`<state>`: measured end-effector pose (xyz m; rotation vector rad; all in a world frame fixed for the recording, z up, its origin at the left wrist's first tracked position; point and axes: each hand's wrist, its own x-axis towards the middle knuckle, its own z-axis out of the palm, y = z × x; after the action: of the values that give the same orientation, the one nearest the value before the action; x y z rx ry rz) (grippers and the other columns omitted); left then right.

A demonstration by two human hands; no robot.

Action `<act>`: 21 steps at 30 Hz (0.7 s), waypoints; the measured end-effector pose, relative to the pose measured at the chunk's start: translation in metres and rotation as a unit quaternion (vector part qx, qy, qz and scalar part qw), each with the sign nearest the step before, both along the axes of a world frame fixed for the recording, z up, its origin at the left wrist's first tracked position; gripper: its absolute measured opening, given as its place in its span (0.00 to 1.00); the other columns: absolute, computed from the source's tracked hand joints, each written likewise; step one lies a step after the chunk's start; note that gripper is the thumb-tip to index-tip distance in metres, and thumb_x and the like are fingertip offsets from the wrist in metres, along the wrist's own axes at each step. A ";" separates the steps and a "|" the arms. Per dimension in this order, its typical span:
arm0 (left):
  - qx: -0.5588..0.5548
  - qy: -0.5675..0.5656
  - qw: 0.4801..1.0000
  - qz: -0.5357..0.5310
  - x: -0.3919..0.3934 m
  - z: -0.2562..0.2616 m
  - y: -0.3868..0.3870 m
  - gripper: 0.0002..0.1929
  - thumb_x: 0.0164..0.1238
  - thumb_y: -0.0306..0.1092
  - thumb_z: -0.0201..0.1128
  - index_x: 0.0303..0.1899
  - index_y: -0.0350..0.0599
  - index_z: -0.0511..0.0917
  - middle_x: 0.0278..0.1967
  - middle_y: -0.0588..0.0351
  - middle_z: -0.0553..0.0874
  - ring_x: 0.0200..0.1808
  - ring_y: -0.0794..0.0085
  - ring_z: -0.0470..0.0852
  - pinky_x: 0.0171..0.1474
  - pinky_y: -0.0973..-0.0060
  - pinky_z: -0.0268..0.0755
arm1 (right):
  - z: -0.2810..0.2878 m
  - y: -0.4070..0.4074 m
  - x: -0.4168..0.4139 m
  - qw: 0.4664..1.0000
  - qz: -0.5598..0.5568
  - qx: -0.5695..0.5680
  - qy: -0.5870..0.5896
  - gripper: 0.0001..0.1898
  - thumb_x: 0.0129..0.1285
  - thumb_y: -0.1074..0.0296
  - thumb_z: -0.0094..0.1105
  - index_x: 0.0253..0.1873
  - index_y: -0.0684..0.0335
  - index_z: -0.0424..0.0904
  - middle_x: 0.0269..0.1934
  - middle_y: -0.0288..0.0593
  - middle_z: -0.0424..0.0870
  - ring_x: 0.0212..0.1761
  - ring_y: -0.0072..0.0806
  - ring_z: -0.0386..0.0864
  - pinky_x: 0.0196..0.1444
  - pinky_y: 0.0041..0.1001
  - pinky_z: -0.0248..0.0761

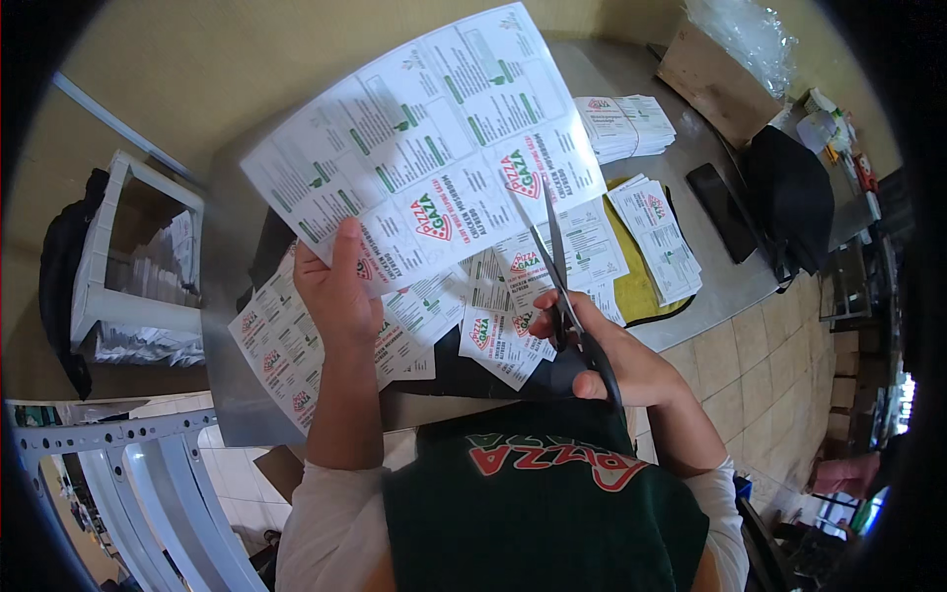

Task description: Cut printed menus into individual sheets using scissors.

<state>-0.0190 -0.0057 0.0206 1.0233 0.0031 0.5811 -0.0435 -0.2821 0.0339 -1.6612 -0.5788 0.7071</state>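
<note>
My left hand (pixel 340 288) grips a large white printed sheet (pixel 444 140) by its lower left edge, thumb on top. Red and green logos and blocks of writing repeat across this sheet. In my right hand (pixel 629 355) is a pair of black-handled scissors (pixel 560 270), fingers through the loops. Their blades are parted and overlap the lower right edge of the sheet; whether paper lies between them I cannot tell. Beneath are another printed sheet (pixel 277 337) at the left and several smaller printed pieces (pixel 484 333), overlapping on a black surface (pixel 444 370).
A banded paper stack (pixel 629 126) and a loose pile (pixel 655 237) on a yellow pouch (pixel 632 285) lie right on the metal table (pixel 703 318). Beyond are a black phone (pixel 721 211), a black bag (pixel 792 200) and a cardboard box (pixel 714 85). A white paper-filled rack (pixel 137 318) stands left.
</note>
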 end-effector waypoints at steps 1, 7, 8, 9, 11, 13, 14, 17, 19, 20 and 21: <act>-0.007 -0.009 1.000 -0.006 0.000 -0.001 -0.002 0.09 0.65 0.25 0.58 0.45 0.34 0.75 0.42 0.51 0.83 0.40 0.75 0.83 0.44 0.80 0.76 | 0.000 0.002 0.001 1.000 0.003 0.006 0.001 0.52 0.47 0.25 0.56 0.66 0.63 0.53 0.52 0.55 0.71 0.58 0.43 0.70 0.58 0.37 0.62; 0.022 0.009 1.000 0.007 -0.003 -0.003 -0.010 0.09 0.64 0.26 0.59 0.44 0.33 0.75 0.42 0.51 0.83 0.40 0.77 0.82 0.45 0.81 0.74 | -0.002 0.012 0.004 1.000 -0.003 0.026 -0.003 0.50 0.48 0.27 0.57 0.66 0.61 0.53 0.52 0.56 0.71 0.58 0.43 0.70 0.58 0.37 0.63; 0.040 0.019 0.999 0.028 -0.003 -0.004 -0.011 0.11 0.64 0.29 0.59 0.45 0.34 0.75 0.41 0.52 0.84 0.39 0.77 0.83 0.43 0.82 0.75 | -0.002 0.013 0.004 1.000 -0.001 0.025 -0.003 0.50 0.48 0.27 0.57 0.66 0.61 0.53 0.52 0.56 0.71 0.58 0.43 0.70 0.58 0.37 0.63; 0.038 0.019 0.999 0.028 -0.003 -0.004 -0.012 0.11 0.64 0.29 0.59 0.45 0.34 0.75 0.41 0.52 0.84 0.39 0.77 0.83 0.43 0.82 0.75 | 0.000 0.013 0.004 1.000 -0.004 0.023 -0.003 0.50 0.48 0.27 0.57 0.66 0.60 0.53 0.52 0.56 0.71 0.57 0.43 0.70 0.58 0.37 0.63; 0.029 0.014 0.999 0.015 -0.003 -0.001 -0.014 0.10 0.63 0.28 0.60 0.44 0.34 0.75 0.40 0.51 0.84 0.38 0.76 0.83 0.43 0.81 0.76 | 0.000 0.013 0.004 1.000 -0.006 0.021 -0.003 0.49 0.48 0.28 0.58 0.66 0.59 0.53 0.52 0.55 0.71 0.57 0.43 0.70 0.58 0.37 0.63; 0.027 0.017 0.999 0.011 -0.005 0.000 -0.014 0.10 0.63 0.28 0.60 0.44 0.34 0.75 0.40 0.51 0.84 0.38 0.76 0.83 0.43 0.81 0.76 | 0.001 0.013 0.003 1.000 -0.017 0.026 -0.007 0.49 0.48 0.28 0.58 0.66 0.58 0.53 0.51 0.55 0.71 0.56 0.43 0.71 0.57 0.37 0.63; 0.025 0.020 0.999 0.008 -0.005 0.000 -0.014 0.10 0.63 0.27 0.60 0.43 0.34 0.75 0.40 0.51 0.84 0.38 0.76 0.83 0.43 0.80 0.77 | 0.001 0.013 0.003 1.000 -0.017 0.025 -0.007 0.49 0.48 0.28 0.58 0.66 0.58 0.53 0.51 0.55 0.71 0.56 0.43 0.71 0.57 0.37 0.63; 0.025 0.019 0.999 0.014 -0.005 -0.001 -0.012 0.09 0.62 0.27 0.60 0.43 0.35 0.75 0.40 0.51 0.84 0.38 0.75 0.84 0.42 0.80 0.77 | 0.000 0.014 0.003 0.999 -0.014 0.029 -0.003 0.49 0.48 0.28 0.58 0.66 0.59 0.53 0.51 0.54 0.72 0.56 0.43 0.71 0.57 0.37 0.63; 0.024 0.023 0.999 0.015 -0.005 -0.001 -0.013 0.10 0.62 0.27 0.60 0.43 0.34 0.75 0.40 0.51 0.84 0.38 0.75 0.84 0.42 0.80 0.77 | 0.001 0.014 0.002 0.999 -0.021 0.029 -0.002 0.49 0.48 0.28 0.58 0.66 0.58 0.53 0.50 0.54 0.72 0.56 0.43 0.71 0.56 0.37 0.63; 0.023 0.027 0.999 0.016 -0.005 -0.001 -0.013 0.10 0.62 0.27 0.60 0.43 0.34 0.75 0.40 0.50 0.84 0.38 0.75 0.84 0.42 0.79 0.77 | 0.001 0.014 0.002 0.999 -0.022 0.029 -0.002 0.49 0.48 0.28 0.58 0.66 0.58 0.53 0.50 0.54 0.72 0.56 0.43 0.71 0.56 0.37 0.63; 0.023 0.027 0.999 0.016 -0.006 -0.001 -0.013 0.10 0.62 0.27 0.60 0.43 0.34 0.75 0.40 0.50 0.84 0.38 0.75 0.84 0.42 0.79 0.77 | 0.001 0.014 0.002 0.999 -0.022 0.027 -0.004 0.50 0.48 0.27 0.58 0.66 0.59 0.53 0.50 0.55 0.72 0.56 0.43 0.71 0.56 0.37 0.63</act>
<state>-0.0247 -0.0182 0.0200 1.0854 0.0542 0.5849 -0.0411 -0.2683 0.0349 -1.6223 -0.5605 0.6492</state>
